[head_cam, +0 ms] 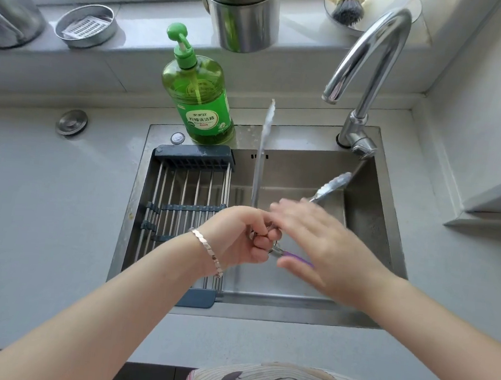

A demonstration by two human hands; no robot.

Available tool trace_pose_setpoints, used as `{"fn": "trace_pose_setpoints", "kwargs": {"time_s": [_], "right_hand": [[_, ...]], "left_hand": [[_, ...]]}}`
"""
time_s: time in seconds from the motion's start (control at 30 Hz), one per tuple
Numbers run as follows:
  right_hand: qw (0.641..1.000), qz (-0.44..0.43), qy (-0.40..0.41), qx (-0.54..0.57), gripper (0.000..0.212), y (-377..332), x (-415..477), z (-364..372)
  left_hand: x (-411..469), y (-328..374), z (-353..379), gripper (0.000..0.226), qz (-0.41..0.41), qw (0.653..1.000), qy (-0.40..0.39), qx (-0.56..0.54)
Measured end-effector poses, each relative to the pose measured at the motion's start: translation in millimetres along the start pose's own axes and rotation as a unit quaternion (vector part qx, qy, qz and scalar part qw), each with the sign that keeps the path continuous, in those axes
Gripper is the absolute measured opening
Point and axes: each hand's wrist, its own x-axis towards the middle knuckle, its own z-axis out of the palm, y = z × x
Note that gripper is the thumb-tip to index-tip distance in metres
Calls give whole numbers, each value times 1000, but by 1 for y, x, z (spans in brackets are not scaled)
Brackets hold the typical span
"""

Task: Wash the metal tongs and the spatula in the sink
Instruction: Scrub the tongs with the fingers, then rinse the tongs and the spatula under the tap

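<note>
1. The metal tongs (257, 172) are held above the sink (371, 233), their hinged end buried in the left hand (238, 238). One arm of the tongs stands nearly upright, and the other slants away to the right towards the tap (371, 57).
2. The left fingers (260, 243) are curled tight around the hinged end and grip it.
3. The right hand (321, 243) is blurred. Its fingers (287, 209) are stretched out almost straight and lie over the slanting arm just beside the left hand, gripping nothing.
4. A purple handle (296, 258) with a metal collar sticks out between the two hands. Whether it belongs to the spatula cannot be told.
5. A drying rack (188, 183) spans the left part of the sink.
6. A green soap bottle (200, 101) stands on the sink's back rim.
7. On the windowsill above, two steel pots (242, 18) sit stacked, a round tin (87, 25) holds a small grater, and a brush (348, 9) rests in a pale dish.
8. The grey worktop (41, 198) surrounds the sink.
</note>
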Motion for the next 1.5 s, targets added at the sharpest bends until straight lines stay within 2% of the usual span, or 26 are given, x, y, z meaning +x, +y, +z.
{"fn": "trace_pose_setpoints", "kwargs": {"time_s": [0.07,0.13,0.23,0.33,0.47,0.6,0.7,0.8,0.87,0.9,1.0,1.1,1.17,1.23,1.3,1.33,1.4,1.43,1.5], "right_hand": [[998,57,17,31,72,5,3,-7],[999,28,12,33,74,-1,6,-3],[1000,-16,13,21,77,-2,7,2],[997,40,21,62,83,6,9,-6],[998,-14,12,62,80,-6,6,2],[996,49,22,69,88,3,9,-6],[997,-12,8,69,82,-11,8,1],[997,23,-3,73,85,0,10,-4],[995,62,-18,79,90,7,10,-10],[995,59,-21,77,89,6,9,-10],[997,27,-26,64,85,0,7,1],[993,69,-38,90,92,10,7,0],[990,82,-18,109,86,9,8,-1],[991,49,-11,122,79,3,7,4],[992,58,-24,111,80,6,5,11],[991,82,-26,104,79,14,3,15],[982,144,-6,122,65,37,-1,22],[972,182,13,147,53,50,-5,25],[936,285,62,198,33,79,-11,32]], "left_hand": [[0,3,-2,26,-33,996,-39,-70],[-1,6,-2,20,-57,983,-74,-157],[-1,6,-3,10,-73,967,-103,-221],[-3,6,-3,29,-76,960,-130,-235],[-2,8,-3,12,-69,963,-124,-228],[-2,6,-4,33,-50,966,-137,-213],[-1,8,-4,21,-47,971,-126,-196],[0,6,-7,32,-31,989,-88,-116],[3,5,-6,35,-7,1000,-10,22],[4,5,-3,32,4,994,39,102],[4,5,3,22,104,933,135,317],[0,3,2,18,192,840,158,482],[1,2,2,12,209,809,164,525],[6,3,3,15,204,822,162,507],[13,3,1,19,160,878,145,427],[16,4,-1,25,130,906,132,381],[25,5,-8,39,66,933,112,337],[30,7,-12,39,39,937,104,332],[39,10,-15,26,0,946,98,310]]}}
